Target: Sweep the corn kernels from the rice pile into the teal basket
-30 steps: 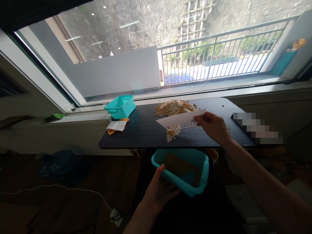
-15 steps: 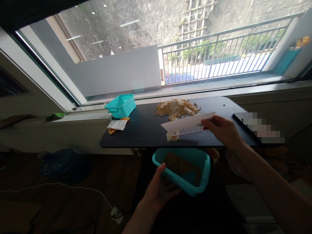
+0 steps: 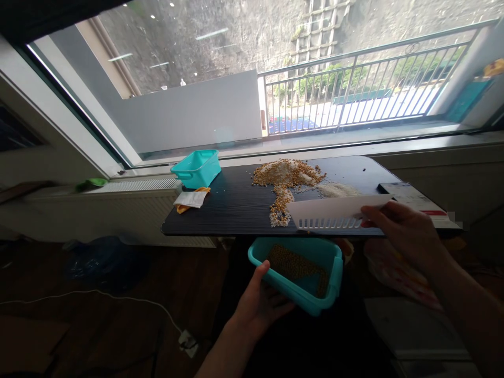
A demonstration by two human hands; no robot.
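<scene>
My left hand (image 3: 262, 302) grips the near left side of a turquoise plastic basin (image 3: 334, 278), thumb over the rim. Small round yellow-brown beans (image 3: 289, 265) lie on its floor. The basin is held just below the table's front edge. In my right hand (image 3: 397, 223) is a white slotted card (image 3: 326, 209), pinched at its right end, slots facing down over the table. Left of the card, a trail of beans and white grains (image 3: 281, 207) runs from a mixed heap (image 3: 287, 172). Behind the card lies a patch of white rice-like grains (image 3: 338, 189), partly hidden.
On the dark table (image 3: 236, 210), a second turquoise basin (image 3: 199, 169) stands at the back left, beside a folded paper on an orange cloth (image 3: 191, 199). A flat device (image 3: 417, 202) lies at the right. The window borders the table's far side.
My right hand has moved right with the slotted card, uncovering more of the bean trail and the white grain patch. My left hand and the basin stay nearly in place.
</scene>
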